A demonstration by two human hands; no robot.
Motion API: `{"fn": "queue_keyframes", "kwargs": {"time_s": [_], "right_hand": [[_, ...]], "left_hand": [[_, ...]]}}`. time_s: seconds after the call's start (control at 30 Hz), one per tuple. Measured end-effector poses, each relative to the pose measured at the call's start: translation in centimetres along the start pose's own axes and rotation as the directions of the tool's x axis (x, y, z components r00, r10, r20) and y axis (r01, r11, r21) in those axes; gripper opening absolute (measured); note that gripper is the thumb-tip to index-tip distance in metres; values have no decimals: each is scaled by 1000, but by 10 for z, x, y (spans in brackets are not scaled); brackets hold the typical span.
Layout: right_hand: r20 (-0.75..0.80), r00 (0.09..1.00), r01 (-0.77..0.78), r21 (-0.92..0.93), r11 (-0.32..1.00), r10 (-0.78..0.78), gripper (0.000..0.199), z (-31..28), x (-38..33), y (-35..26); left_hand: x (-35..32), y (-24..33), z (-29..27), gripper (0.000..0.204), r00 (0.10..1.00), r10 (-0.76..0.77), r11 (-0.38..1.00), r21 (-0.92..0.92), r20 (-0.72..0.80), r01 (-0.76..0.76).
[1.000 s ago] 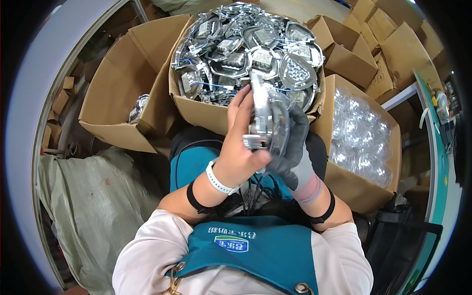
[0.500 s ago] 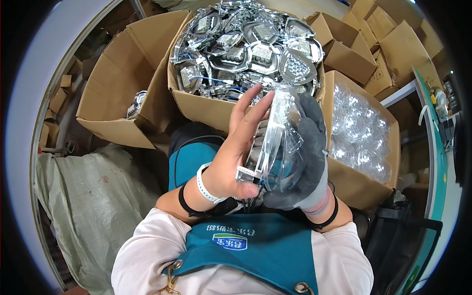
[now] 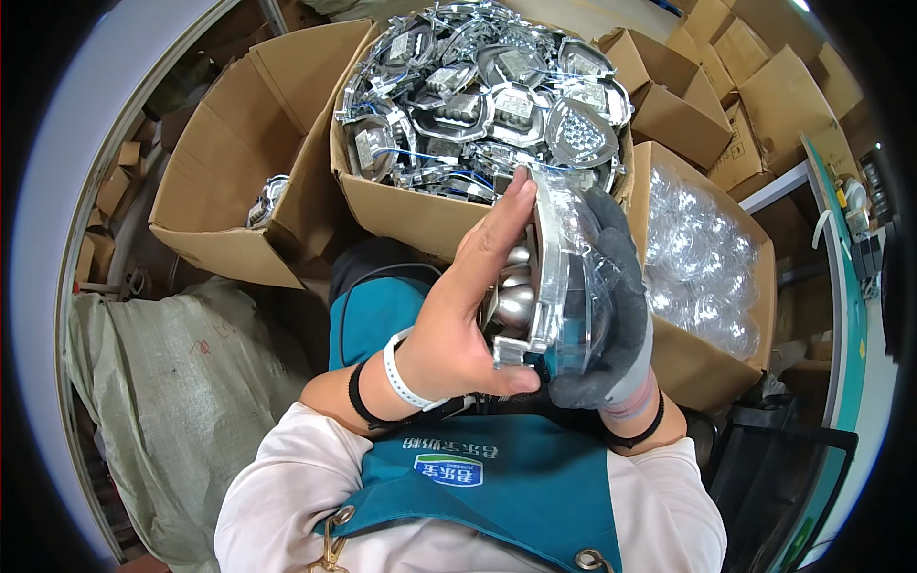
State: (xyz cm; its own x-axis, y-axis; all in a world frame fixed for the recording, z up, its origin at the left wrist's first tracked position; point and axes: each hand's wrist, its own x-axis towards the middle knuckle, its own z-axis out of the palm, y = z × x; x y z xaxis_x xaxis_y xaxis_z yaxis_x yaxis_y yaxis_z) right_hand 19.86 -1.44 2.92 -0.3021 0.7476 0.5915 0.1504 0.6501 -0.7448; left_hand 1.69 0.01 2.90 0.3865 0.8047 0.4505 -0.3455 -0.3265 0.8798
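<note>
Head view shows a shiny chrome lamp reflector (image 3: 521, 296) with a clear plastic cover (image 3: 578, 286), pressed upright between the bare left hand (image 3: 458, 325) and gloved right hand (image 3: 616, 315), above the lap.

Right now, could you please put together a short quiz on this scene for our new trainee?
1. True or false: the right hand wears a grey glove.
2. What do both hands press together? A) chrome reflector and clear plastic lens; B) two boxes; C) a cloth sack.
3. What fills the cardboard box straight ahead?

Key: 1 true. 2 A; the bare left hand backs the reflector. 3 Chrome reflector parts with wires.
</note>
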Motion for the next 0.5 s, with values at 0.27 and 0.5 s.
{"fn": "queue_keyframes", "kwargs": {"time_s": [0.27,0.5], "right_hand": [[-52,998,-23,87,996,28,46,-7,10,10],[-232,946,-216,70,974,227,19,-12,1,14]], "left_hand": [[-4,-25,6,122,979,-146,986,-63,142,157],[-8,-43,8,99,947,-281,957,-32,154,289]]}}
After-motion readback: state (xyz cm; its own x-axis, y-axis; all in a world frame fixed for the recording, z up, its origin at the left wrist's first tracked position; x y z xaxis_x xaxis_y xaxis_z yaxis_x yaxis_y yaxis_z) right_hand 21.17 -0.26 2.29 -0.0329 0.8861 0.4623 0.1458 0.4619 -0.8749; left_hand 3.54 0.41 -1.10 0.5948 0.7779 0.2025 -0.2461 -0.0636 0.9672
